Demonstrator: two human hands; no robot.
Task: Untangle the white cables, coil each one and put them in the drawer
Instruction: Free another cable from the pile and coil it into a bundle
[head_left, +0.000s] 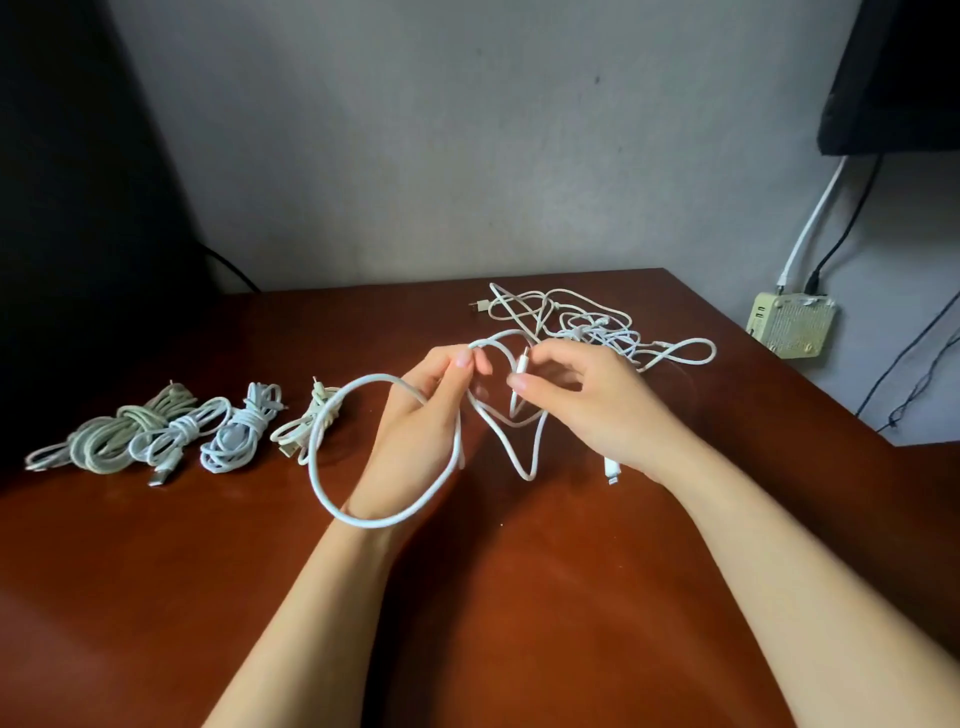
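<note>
Above the middle of the brown table (156, 597) I hold one white cable (332, 499). My left hand (421, 415) pinches it at the fingertips, and a wide loop of it hangs around that wrist. My right hand (587, 405) pinches the cable near one plug, which points up between the fingers. Its other plug (610, 467) hangs below my right hand. A tangle of white cables (582, 327) lies on the table behind my hands. Several coiled cables (171, 431) lie in a row at the left. No drawer is in view.
A pale square device (789, 332) with a white and a black lead plugged in sits past the table's right edge by the wall. A dark panel stands at the far left, and a black screen hangs at the top right.
</note>
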